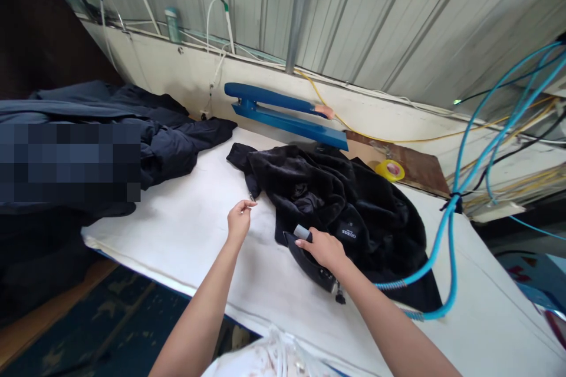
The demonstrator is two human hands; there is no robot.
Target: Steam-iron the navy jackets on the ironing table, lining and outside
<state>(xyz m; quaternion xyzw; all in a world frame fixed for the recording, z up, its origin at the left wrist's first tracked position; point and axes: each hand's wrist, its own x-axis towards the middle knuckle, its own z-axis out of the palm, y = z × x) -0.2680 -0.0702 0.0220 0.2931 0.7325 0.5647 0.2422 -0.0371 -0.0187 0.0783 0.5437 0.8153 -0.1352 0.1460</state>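
A black fleece-lined jacket [327, 182] lies rumpled on the white-covered table [177, 235], with a label reading GUESS at its neck. My left hand [239, 221] is closed in a pinch beside a dangling metal end at the jacket's left edge; whether that end is between the fingertips I cannot make out. Over the jacket's near edge, my right hand [325, 247] grips a small grey piece [302, 232], its exact kind unclear. A dark cord toggle [340, 294] hangs from the near edge, just below the right wrist.
A pile of dark navy garments [177, 141] covers the left end. Behind the jacket stand a blue sleeve-board-like stand [283, 112] and a yellow tape roll [390, 170]. Blue hoses [451, 235] loop down on the right, across the jacket's corner. A bottle [173, 25] stands on the wall ledge.
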